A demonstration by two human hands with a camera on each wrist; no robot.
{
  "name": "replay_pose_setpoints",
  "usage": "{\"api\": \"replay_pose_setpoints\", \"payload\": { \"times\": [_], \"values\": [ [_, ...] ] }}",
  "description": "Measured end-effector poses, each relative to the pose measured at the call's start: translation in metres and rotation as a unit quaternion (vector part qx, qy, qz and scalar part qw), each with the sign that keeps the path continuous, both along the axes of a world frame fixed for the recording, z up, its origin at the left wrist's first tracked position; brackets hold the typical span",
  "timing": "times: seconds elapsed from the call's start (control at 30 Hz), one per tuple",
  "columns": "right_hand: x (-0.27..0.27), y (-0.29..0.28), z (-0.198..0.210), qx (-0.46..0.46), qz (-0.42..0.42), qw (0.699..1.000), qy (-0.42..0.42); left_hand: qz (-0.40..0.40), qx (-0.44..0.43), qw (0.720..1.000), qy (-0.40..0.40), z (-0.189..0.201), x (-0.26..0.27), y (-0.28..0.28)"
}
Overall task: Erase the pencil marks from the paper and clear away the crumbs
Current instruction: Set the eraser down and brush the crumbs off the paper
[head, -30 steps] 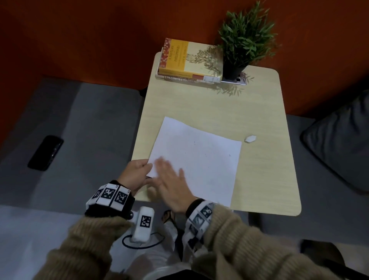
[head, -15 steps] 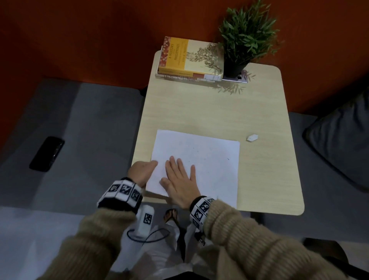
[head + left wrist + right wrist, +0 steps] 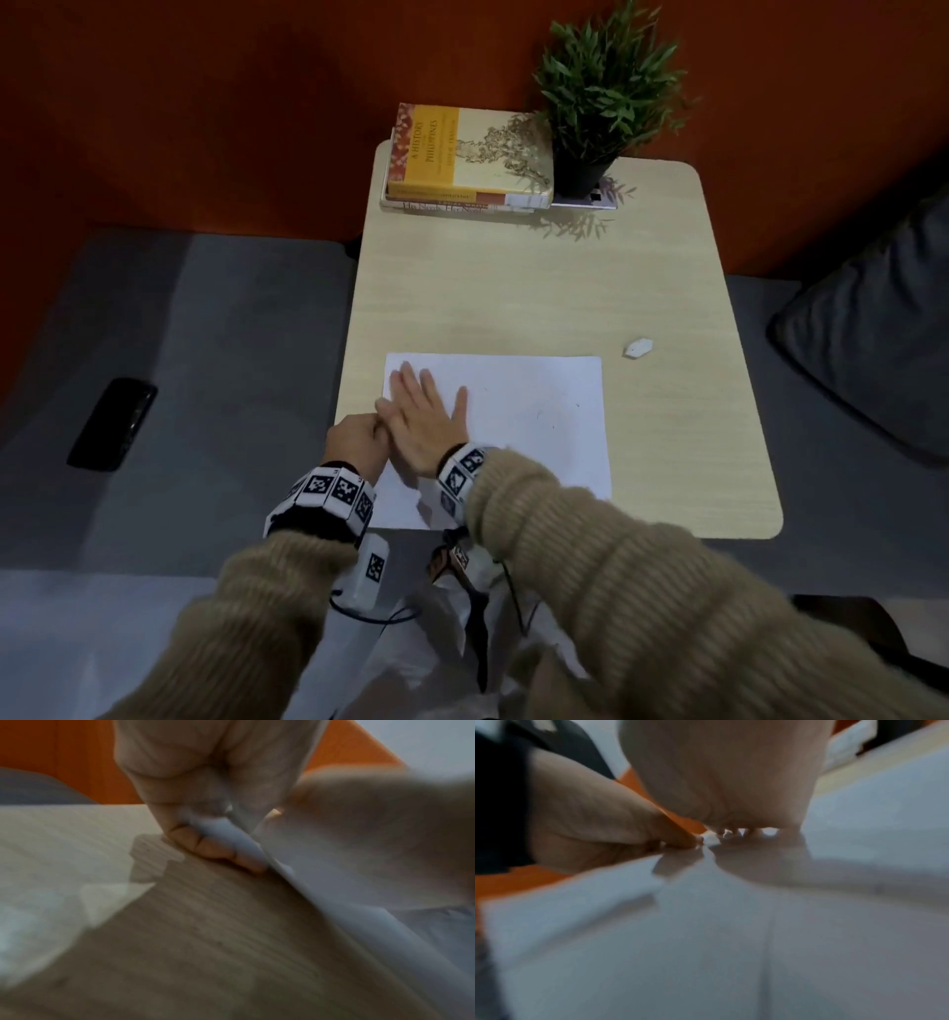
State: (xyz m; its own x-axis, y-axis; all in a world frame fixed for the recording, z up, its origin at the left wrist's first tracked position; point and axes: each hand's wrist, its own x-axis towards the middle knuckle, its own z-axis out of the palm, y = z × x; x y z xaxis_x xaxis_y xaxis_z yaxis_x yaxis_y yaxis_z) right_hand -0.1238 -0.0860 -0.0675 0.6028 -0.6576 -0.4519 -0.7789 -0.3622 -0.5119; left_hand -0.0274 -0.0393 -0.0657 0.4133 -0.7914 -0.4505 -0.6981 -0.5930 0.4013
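My flat right hand (image 3: 423, 419) rests open on the paper (image 3: 534, 411); my left hand (image 3: 354, 442) pinches its left edge; remaining crumbs lie rightward.

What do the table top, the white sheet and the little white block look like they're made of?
Table top: likely wood-look laminate, matte, with fine pale streaked grain and rounded corners.
Sheet: thin matte paper; its edge lifts and bends at the left hand.
Block: probably a rubber or vinyl eraser, dull white, with chamfered ends.
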Motion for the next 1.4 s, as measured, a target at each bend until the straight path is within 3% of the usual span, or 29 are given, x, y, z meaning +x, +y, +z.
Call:
{"api": "replay_pose_setpoints", "payload": {
  "times": [0.07,0.17,0.2,0.33,0.43,0.5,0.57,0.67,0.73,0.87,0.93,1.0,1.07,1.17,1.23,1.33,1.4],
  "values": [
    [-0.022,-0.007,-0.01,-0.012,-0.045,0.997,0.057,-0.002,-0.007,1.0,0.001,0.0,0.0,0.003],
    [-0.056,-0.02,-0.007,0.01,-0.24,0.965,0.109,0.006,-0.003,1.0,0.017,0.002,0.0,0.003],
    [-0.051,-0.024,-0.002,0.004,-0.238,0.966,0.104,0.006,-0.002,1.0,0.019,0.002,0.001,0.001],
    [0.024,-0.035,0.01,-0.031,-0.045,0.998,0.021,-0.01,0.019,1.0,0.017,0.0,0.006,-0.003],
    [0.047,-0.044,-0.001,-0.017,-0.03,0.998,0.045,-0.023,0.028,0.999,0.01,0.001,0.005,-0.005],
    [0.029,-0.051,-0.009,-0.021,-0.043,0.997,0.053,-0.023,0.02,1.0,0.006,-0.001,0.007,-0.004],
    [-0.009,-0.056,-0.011,-0.016,-0.124,0.99,0.066,-0.011,0.007,1.0,0.007,-0.005,0.007,-0.002],
    [-0.089,-0.054,-0.008,-0.012,-0.336,0.934,0.124,0.005,-0.004,1.0,0.031,-0.01,0.008,-0.001],
    [-0.111,-0.049,-0.001,-0.014,-0.385,0.91,0.151,0.005,-0.008,0.999,0.035,-0.011,0.009,-0.002],
    [-0.033,-0.044,0.006,-0.066,-0.181,0.979,0.064,-0.007,0.001,1.0,0.025,-0.009,0.009,-0.003],
    [0.009,-0.044,0.006,-0.045,-0.114,0.991,0.048,-0.01,0.001,1.0,0.013,-0.006,0.007,-0.003],
    [0.018,-0.048,-0.001,-0.024,-0.083,0.994,0.068,-0.005,-0.002,1.0,0.011,-0.006,0.006,-0.003],
    [-0.007,-0.057,-0.01,-0.026,-0.109,0.991,0.075,-0.001,0.001,1.0,0.013,-0.006,0.007,-0.003],
    [-0.07,-0.061,-0.008,-0.008,-0.299,0.947,0.115,-0.001,0.005,1.0,0.021,-0.008,0.008,-0.002],
    [-0.083,-0.054,-0.002,-0.012,-0.345,0.929,0.13,-0.002,0.002,1.0,0.019,-0.007,0.007,-0.003],
    [-0.03,-0.042,0.005,-0.043,-0.163,0.984,0.061,0.005,0.005,1.0,0.018,-0.008,0.007,-0.003],
    [0.016,-0.039,0.006,-0.027,-0.068,0.997,0.037,0.005,0.008,1.0,0.025,-0.008,0.008,-0.003]
  ]
}}
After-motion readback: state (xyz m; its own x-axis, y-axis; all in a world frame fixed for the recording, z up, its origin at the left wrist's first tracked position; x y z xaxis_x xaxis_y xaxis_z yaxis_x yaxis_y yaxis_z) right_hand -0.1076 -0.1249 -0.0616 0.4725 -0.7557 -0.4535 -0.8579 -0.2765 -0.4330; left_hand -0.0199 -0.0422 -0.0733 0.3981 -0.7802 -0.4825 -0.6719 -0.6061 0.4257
